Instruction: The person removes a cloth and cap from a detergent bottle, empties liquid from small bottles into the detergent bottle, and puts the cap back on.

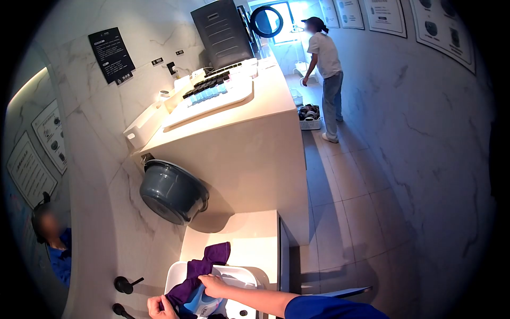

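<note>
Dark purple cloth [183, 290] stretches over the left part of a white sink [241, 274], its upper end lying over the rim on the counter. My left hand [161, 308], at the bottom edge of the view, pinches the cloth's lower left part. My right hand [212, 286] reaches in from the right with its fingers closed on the cloth near its middle. Below my right hand is a light blue and white object [202, 304], partly covered by the cloth and the hand; whether a hand also touches it cannot be made out.
Black wall taps [124, 285] are left of the sink. A grey basin [172, 192] hangs beneath the raised counter [239, 114], which holds a tray [234, 97] of small bottles. A person [325, 58] stands in the aisle by a filled basket [311, 125]. A mirror is at left.
</note>
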`<state>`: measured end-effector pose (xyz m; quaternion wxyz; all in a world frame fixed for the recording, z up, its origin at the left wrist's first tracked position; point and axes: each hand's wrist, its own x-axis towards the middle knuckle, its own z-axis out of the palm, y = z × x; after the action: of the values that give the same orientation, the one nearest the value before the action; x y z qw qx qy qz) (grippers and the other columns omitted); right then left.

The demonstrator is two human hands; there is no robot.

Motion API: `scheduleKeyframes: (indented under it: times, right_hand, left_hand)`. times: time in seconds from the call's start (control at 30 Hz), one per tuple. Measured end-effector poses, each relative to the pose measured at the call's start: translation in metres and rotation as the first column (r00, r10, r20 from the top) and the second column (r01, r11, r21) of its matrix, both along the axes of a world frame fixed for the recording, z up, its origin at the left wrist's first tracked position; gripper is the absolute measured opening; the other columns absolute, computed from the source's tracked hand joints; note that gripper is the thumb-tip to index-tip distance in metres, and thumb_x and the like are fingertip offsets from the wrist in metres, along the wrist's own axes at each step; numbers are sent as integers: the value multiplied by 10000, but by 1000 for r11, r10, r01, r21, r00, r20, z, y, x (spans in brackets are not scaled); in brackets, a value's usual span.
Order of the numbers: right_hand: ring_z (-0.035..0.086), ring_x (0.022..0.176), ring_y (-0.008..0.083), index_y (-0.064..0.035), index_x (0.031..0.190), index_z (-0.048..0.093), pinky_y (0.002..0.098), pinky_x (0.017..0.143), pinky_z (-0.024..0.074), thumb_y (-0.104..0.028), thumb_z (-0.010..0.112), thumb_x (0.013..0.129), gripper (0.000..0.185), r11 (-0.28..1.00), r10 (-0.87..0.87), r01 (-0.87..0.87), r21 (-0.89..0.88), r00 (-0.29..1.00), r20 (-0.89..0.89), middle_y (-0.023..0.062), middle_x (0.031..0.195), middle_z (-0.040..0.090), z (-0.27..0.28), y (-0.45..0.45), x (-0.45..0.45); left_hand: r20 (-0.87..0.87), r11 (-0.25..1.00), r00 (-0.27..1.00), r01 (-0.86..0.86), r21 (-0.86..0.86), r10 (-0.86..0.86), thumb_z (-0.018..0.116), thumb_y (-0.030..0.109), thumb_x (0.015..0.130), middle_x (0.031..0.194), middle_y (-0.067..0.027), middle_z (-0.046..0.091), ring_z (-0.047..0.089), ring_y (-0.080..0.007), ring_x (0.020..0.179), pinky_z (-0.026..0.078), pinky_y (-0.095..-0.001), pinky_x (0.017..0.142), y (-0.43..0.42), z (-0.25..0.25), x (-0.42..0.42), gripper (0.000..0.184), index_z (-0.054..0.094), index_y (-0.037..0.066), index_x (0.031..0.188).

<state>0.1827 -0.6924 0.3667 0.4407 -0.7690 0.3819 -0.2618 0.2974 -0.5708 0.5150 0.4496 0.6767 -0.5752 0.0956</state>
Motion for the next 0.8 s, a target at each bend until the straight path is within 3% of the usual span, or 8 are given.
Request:
scheduleKeyframes:
  times: [0.23, 0.3, 0.43, 0.5, 0.67, 0.8]
  right_hand:
    - [502, 1138, 332, -8, 1201, 494, 466, 961, 380, -39, 487, 712, 490, 998, -63, 64, -20, 998, 30, 171, 1191, 564, 6, 8, -5]
    - [463, 1193, 335, 14, 1275, 446, 433, 1004, 363, -12, 496, 698, 579, 998, 6, -2, 65, 998, -61, 177, 1255, 526, 18, 8, -11]
    - [516, 1075, 357, -15, 1080, 506, 457, 931, 396, -41, 566, 678, 407, 997, 31, -24, 78, 996, -87, 173, 1086, 580, 13, 28, -20]
    - [518, 1046, 356, -43, 1016, 490, 472, 902, 400, -63, 593, 676, 355, 999, -16, 17, 38, 1000, -25, 160, 1027, 577, 6, 42, -25]
    - [506, 1082, 335, -74, 1064, 479, 483, 912, 385, -80, 584, 704, 375, 998, 36, -35, 45, 999, -39, 136, 1057, 574, 6, 48, -29]
    - [500, 1100, 327, -82, 1091, 478, 478, 924, 370, -78, 573, 713, 390, 998, 57, -55, 40, 998, -42, 127, 1074, 572, 4, 48, -32]
  left_hand:
    - [19, 992, 995, -92, -83, 94, 641, 123, 846, 745, -123, 604, 560, -255, 673, 470, -352, 665, -2, -6, -5, 143, 615, 0, 779]
    - [19, 984, 989, -148, -96, 150, 643, 143, 845, 748, -132, 611, 569, -271, 680, 473, -360, 671, -6, -3, -12, 161, 622, -2, 779]
    - [10, 941, 946, -321, -103, 324, 641, 204, 846, 763, -149, 631, 589, -307, 698, 478, -380, 683, -16, -6, -11, 220, 639, -7, 784]
    - [9, 942, 946, -323, -88, 325, 639, 226, 845, 775, -155, 638, 594, -315, 705, 478, -387, 685, -13, -3, -11, 243, 641, -10, 789]
    - [64, 951, 956, -276, -138, 287, 663, 161, 822, 760, -154, 632, 589, -301, 692, 480, -372, 678, -4, -6, -10, 179, 642, -12, 780]
    - [-17, 941, 965, -258, -220, 261, 683, 117, 803, 742, -138, 629, 585, -278, 680, 483, -363, 681, -3, -8, -17, 146, 639, -20, 772]
